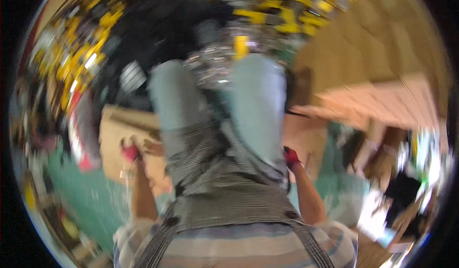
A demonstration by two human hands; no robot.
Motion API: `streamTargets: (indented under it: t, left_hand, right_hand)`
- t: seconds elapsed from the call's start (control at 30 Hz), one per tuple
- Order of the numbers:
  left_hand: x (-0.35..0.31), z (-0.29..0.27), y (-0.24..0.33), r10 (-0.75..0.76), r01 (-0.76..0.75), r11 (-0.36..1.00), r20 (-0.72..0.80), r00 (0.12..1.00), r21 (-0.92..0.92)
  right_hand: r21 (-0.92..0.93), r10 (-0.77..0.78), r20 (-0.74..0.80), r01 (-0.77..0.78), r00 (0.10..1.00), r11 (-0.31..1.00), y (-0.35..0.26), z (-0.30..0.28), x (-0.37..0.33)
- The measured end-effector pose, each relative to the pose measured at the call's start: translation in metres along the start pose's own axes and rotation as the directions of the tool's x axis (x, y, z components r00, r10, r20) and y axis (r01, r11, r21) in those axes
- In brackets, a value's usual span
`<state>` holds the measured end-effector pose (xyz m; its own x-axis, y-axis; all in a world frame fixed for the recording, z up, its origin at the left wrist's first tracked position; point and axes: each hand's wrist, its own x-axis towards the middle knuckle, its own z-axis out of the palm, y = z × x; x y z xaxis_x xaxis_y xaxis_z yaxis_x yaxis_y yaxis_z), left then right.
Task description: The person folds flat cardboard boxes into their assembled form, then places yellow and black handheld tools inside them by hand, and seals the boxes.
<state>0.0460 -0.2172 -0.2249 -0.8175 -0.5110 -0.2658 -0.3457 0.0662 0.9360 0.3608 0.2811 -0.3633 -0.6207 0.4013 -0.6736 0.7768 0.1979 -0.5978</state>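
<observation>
My left hand, in a pink glove, is over a piece of brown cardboard left of my lap. Its fingers look apart, with nothing visible in them; blur hides whether it touches the cardboard. Beside my right thigh is my right hand, in a pink and dark glove. Next to it lies another cardboard surface. Motion smears its fingers, and part of the hand sits close against my leg. Small shiny metal pieces are heaped beyond and between my knees.
A large brown cardboard box stands at the far right. Many yellow pieces are strewn at the far side and far left. A black area spreads ahead of my knees. The floor is green. A red-and-white object lies left.
</observation>
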Motion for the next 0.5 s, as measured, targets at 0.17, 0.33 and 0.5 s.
streamTargets:
  t: [0.17,0.33,0.5]
  left_hand:
    - [-0.041,-0.049,-0.06,0.088,0.272,0.505,-0.363,0.928,0.819]
    - [-0.076,-0.088,-0.079,0.183,0.155,0.595,-0.321,0.929,0.789]
    - [-0.113,-0.064,-0.088,0.11,0.277,0.832,-0.633,0.766,0.48]
  right_hand:
    - [0.013,-0.128,0.298,0.131,0.946,0.991,0.042,-0.01,-0.02]
    - [0.157,-0.088,0.37,0.031,0.925,0.987,0.01,-0.009,-0.009]
    - [0.321,0.007,0.356,-0.13,0.934,0.938,-0.021,-0.048,0.037]
